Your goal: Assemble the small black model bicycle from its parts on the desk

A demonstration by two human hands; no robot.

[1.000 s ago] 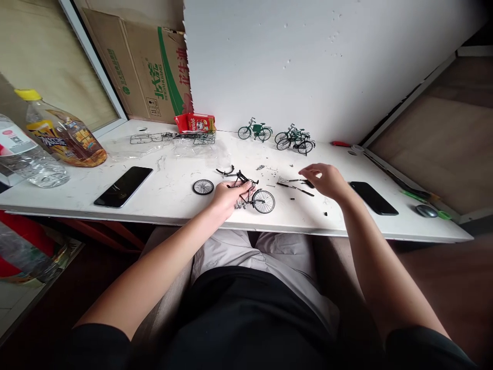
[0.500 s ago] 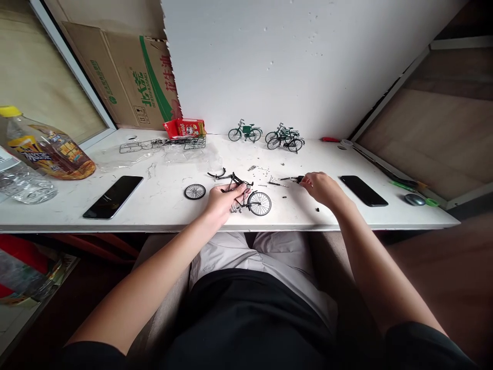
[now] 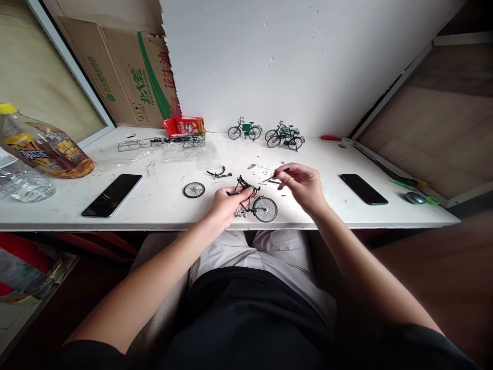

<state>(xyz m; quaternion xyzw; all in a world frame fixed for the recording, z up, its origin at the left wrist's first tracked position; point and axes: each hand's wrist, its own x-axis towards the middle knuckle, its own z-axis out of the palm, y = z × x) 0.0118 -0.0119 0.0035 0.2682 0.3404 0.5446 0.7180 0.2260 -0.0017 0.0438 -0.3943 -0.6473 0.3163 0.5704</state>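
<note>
Far left of the part-built bicycle (image 3: 265, 209), a dark phone (image 3: 111, 195) lies on the white table (image 3: 165, 205). Nearer to the bicycle's left is a loose spoked wheel (image 3: 194, 190), flat and apart from it; just behind and left of the bicycle is a curved black part (image 3: 221, 176). The left hand (image 3: 226, 206) comes in from the bicycle's left, thumb and fingers closed on its frame near the table's front edge; one wheel shows at its right end. Well behind the bicycle stands a row of small bicycles (image 3: 245, 129). Tiny loose parts (image 3: 262, 168) are scattered behind it. To its right, the right hand (image 3: 304, 186) pinches a slim dark tool (image 3: 270, 178) narrowly, its tip aimed left, apart from the bicycle; its exact kind is too small to tell.

The step in hand seems to be fine work on the held bicycle. The next move calls for a steady left grip and careful placing of the tip.
</note>
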